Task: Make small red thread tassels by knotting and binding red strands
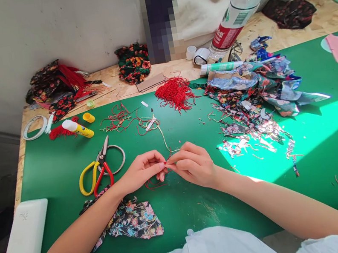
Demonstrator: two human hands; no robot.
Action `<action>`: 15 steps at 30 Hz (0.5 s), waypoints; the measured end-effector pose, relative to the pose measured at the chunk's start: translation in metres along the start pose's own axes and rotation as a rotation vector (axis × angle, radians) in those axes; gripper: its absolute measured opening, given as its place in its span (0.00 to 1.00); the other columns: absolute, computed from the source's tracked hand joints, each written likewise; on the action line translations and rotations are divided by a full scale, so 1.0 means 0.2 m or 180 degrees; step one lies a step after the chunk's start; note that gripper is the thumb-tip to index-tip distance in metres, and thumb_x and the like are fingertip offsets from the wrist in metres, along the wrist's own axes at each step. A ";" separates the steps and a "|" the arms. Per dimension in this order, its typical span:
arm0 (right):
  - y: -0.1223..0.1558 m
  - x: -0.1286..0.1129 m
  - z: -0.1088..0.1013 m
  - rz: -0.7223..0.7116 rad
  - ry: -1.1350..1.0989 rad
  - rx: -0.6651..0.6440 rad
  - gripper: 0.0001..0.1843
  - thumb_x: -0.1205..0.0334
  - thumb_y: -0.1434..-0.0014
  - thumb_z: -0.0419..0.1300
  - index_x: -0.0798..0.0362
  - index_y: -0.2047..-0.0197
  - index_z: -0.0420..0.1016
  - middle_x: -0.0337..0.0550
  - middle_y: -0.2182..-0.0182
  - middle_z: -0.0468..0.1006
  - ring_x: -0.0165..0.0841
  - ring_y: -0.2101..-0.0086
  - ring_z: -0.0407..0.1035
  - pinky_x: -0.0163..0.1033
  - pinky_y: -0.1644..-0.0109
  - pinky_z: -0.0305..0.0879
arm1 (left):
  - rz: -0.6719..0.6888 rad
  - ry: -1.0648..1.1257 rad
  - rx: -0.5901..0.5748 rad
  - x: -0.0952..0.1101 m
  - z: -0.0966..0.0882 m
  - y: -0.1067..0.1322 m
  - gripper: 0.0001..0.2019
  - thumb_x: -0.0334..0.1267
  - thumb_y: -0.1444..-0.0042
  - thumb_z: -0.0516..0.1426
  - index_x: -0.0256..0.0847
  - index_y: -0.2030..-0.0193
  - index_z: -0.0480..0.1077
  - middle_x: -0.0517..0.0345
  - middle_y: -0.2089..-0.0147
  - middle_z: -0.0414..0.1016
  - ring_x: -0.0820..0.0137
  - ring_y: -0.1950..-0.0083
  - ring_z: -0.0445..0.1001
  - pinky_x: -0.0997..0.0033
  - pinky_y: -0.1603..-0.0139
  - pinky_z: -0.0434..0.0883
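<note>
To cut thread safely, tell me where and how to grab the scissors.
Grip the scissors by the yellow and red handle loops, from the near side: they lie flat toward you, blades pointing away across the ring. The left hand and right hand pinch thread.

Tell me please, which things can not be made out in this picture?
Head view:
- red thread: held part covered by fingertips of left hand and right hand.
- plastic bottle: far end cut off by the top edge.
- object at the wall: pixelated blur.
- floral cloth: partly under the left forearm.
</note>
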State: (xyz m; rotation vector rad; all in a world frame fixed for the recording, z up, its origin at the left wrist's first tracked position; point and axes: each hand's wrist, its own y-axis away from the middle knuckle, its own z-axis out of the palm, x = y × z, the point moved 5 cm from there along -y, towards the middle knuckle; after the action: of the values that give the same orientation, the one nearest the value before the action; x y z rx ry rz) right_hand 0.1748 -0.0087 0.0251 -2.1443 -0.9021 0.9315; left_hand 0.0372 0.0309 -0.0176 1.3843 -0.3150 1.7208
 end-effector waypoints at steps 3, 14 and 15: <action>0.00 0.00 0.00 -0.0012 0.0078 0.0008 0.14 0.74 0.44 0.61 0.50 0.69 0.59 0.39 0.70 0.79 0.28 0.74 0.59 0.36 0.70 0.60 | -0.0017 -0.0053 0.0010 0.01 0.00 0.00 0.08 0.39 0.43 0.58 0.35 0.65 0.67 0.61 0.70 0.72 0.79 0.73 0.71 0.77 0.68 0.68; 0.01 0.02 0.02 0.0128 -0.0092 -0.0107 0.13 0.74 0.43 0.60 0.50 0.67 0.58 0.40 0.69 0.78 0.27 0.74 0.57 0.36 0.68 0.60 | -0.0026 -0.0164 0.0014 0.00 0.00 0.01 0.08 0.39 0.42 0.58 0.36 0.65 0.66 0.60 0.69 0.72 0.79 0.72 0.71 0.76 0.67 0.68; 0.01 0.03 0.03 0.0151 -0.0158 -0.0118 0.13 0.74 0.43 0.59 0.51 0.66 0.59 0.40 0.69 0.78 0.27 0.74 0.58 0.36 0.68 0.60 | -0.0028 -0.0177 0.0015 0.00 0.00 0.01 0.08 0.39 0.42 0.58 0.36 0.65 0.66 0.60 0.69 0.72 0.79 0.72 0.71 0.76 0.66 0.68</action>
State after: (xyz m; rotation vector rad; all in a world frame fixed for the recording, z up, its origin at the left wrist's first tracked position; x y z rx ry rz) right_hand 0.1739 -0.0042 0.0186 -2.1913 -0.9027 1.0027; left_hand 0.0367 0.0294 -0.0178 1.4369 -0.3356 1.6790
